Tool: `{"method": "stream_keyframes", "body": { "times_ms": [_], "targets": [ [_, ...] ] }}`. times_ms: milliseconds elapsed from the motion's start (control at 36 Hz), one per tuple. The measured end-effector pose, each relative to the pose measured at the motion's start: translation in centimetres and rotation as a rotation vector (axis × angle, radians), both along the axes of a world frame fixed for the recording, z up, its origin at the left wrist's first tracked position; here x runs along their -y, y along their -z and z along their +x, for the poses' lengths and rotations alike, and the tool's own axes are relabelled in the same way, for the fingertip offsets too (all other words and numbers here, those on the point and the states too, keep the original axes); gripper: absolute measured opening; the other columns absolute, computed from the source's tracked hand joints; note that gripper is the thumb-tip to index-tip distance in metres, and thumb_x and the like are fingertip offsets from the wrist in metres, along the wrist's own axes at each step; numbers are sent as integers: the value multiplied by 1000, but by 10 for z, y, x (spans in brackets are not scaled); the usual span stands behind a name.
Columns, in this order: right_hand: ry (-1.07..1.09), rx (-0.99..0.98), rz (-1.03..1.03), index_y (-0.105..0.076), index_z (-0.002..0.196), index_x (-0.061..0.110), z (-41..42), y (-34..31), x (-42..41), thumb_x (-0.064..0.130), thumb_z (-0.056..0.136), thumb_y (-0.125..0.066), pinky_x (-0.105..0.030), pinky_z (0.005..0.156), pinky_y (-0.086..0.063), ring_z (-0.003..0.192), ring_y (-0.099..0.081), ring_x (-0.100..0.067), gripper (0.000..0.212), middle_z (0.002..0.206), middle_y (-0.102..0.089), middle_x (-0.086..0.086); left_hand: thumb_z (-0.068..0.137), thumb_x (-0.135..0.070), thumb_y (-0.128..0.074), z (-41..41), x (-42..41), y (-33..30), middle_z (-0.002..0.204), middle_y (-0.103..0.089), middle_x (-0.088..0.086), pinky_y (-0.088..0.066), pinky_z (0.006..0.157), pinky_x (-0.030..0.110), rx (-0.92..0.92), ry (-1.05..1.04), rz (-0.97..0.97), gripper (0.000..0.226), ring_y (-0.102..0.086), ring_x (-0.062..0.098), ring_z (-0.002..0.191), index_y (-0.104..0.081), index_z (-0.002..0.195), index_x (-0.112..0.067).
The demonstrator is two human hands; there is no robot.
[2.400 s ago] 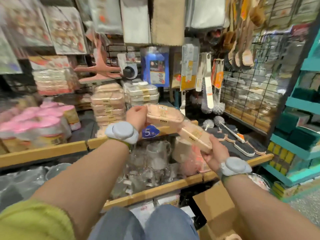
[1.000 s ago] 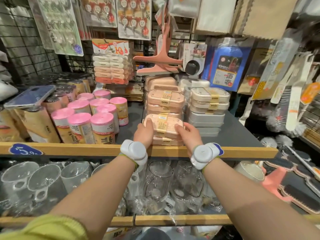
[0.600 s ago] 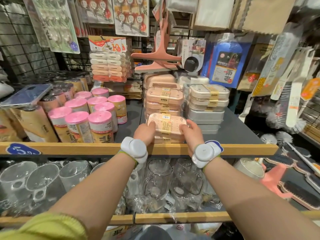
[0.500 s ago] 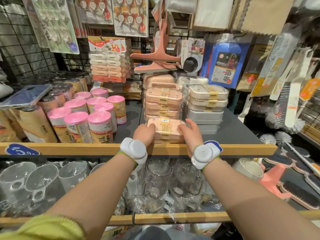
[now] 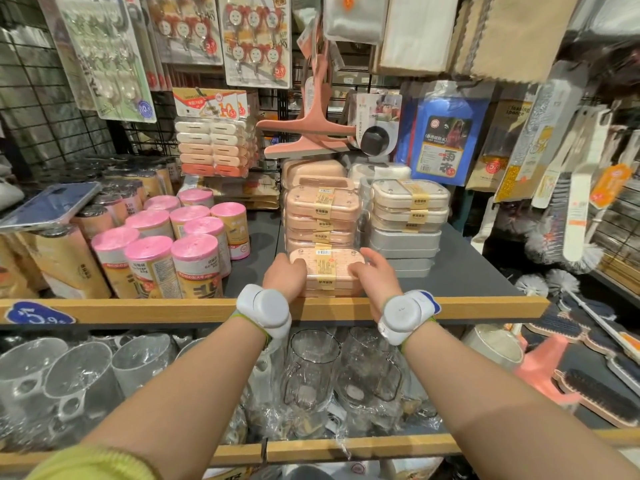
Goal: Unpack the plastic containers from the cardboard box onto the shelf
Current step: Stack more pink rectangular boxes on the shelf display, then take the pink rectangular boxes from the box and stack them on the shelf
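At the near edge of the upper shelf: two hands square off a low pile of boxes.

Item in hand: pink container [image 5: 326, 266], topmost of a short pile set just behind the wooden shelf lip [image 5: 485, 308], its label band facing up.

Left hand [image 5: 284, 277]: cups the container's left end, fingers curled round the side; it seems placed to stop the box sliding sideways.

Right hand [image 5: 372, 271]: fingers bent over the right end and top edge, mirroring the other, so the box is pressed between both and lined up with those beneath.

Placement, judged: the pile sits directly in front of the taller pink stack [image 5: 320, 216], keeping like colour in one column (a shopper's-eye arrangement, most likely).

Neighbours: pale grey stack [image 5: 408, 216] just right of the pink stack; pink-capped garbage-bag rolls [image 5: 194, 258] well to the left.

Shelf surface [image 5: 467, 265]: dark, bare to the right of the piles, room for more.

Lower shelf: clear glass jugs [image 5: 311, 368] in plastic wrap, beneath the forearms.

Source: the cardboard box cannot be made out from this angle.

Stage, judged: this container looks as good as seated; letting go and fetching another would follow.

Risk: a crooked top box could slip over the lip toward the glassware.
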State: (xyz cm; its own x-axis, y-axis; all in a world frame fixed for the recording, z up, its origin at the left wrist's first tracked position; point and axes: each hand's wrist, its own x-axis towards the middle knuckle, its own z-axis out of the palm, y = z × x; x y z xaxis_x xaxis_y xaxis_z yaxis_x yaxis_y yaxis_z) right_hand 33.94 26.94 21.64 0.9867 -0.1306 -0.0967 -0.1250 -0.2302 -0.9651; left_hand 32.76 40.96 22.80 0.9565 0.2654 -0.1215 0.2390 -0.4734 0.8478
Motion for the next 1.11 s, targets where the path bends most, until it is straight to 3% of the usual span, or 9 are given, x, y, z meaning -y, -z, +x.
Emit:
{"method": "stream_keyframes", "body": {
  "times_ms": [250,361,556,639,722,806,889,1028,1111],
  "targets": [
    [22,13,55,-41,142,15,-9,-16,12,12,94,-49,-36,105,-40,120,-51,-23,49,142,-47,-7,98,-19,-34,-12,10,-21,133,-53,19,-41,100,39,108,-7,28,40,-50,36,121,-45,133,-1],
    [52,33,64,-47,138,14,-19,-25,21,12,93,-51,-38,107,-35,131,-43,-26,45,143,-46,-7,98,-18,-34,-22,17,-32,126,-57,20,-45,100,42,174,-11,13,38,-54,38,115,-48,130,-3],
    [118,81,84,-53,133,10,-50,-34,52,7,95,-45,-27,89,-38,120,-51,-24,38,135,-53,-8,95,-17,-36,-48,46,-43,92,-54,18,-42,80,38,227,32,-26,24,-47,27,84,-49,78,-9],
    [153,100,111,-58,127,10,-57,-32,68,5,94,-44,-29,92,-41,108,-52,-22,36,130,-56,-8,97,-16,-35,-61,65,-48,91,-51,15,-36,76,34,214,68,-15,23,-45,26,85,-49,79,-9],
    [226,122,141,-63,120,9,-72,-24,98,5,93,-46,-30,89,-42,98,-49,-17,33,108,-57,-3,95,-15,-37,-73,94,-43,106,-62,26,-42,81,34,205,136,-65,25,-57,37,97,-58,97,-1],
    [278,135,145,-66,116,7,-90,-16,130,6,92,-47,-29,88,-40,97,-48,-16,30,99,-56,0,94,-12,-39,-83,127,-32,104,-63,28,-49,94,42,153,228,-96,26,-60,36,100,-55,75,-5],
    [294,155,57,-68,105,10,-109,-5,167,3,93,-44,-24,86,-34,100,-44,-14,28,98,-54,2,93,-14,-40,-89,160,-21,105,-64,26,-49,93,37,110,298,-72,25,-61,40,109,-54,72,-10],
    [313,54,-209,-53,128,-7,-162,26,242,6,97,-39,-30,85,-43,101,-50,-26,36,113,-56,-18,92,-22,-40,-114,229,6,115,-61,32,-47,89,50,53,465,-20,35,-59,45,108,-60,104,5],
    [354,-42,-556,-58,115,1,-198,41,278,3,96,-39,-34,90,-45,115,-56,-31,27,122,-60,-16,88,-27,-40,-132,271,26,114,-63,29,-46,84,42,57,545,22,34,-60,41,109,-61,96,-1]
  ]
}}
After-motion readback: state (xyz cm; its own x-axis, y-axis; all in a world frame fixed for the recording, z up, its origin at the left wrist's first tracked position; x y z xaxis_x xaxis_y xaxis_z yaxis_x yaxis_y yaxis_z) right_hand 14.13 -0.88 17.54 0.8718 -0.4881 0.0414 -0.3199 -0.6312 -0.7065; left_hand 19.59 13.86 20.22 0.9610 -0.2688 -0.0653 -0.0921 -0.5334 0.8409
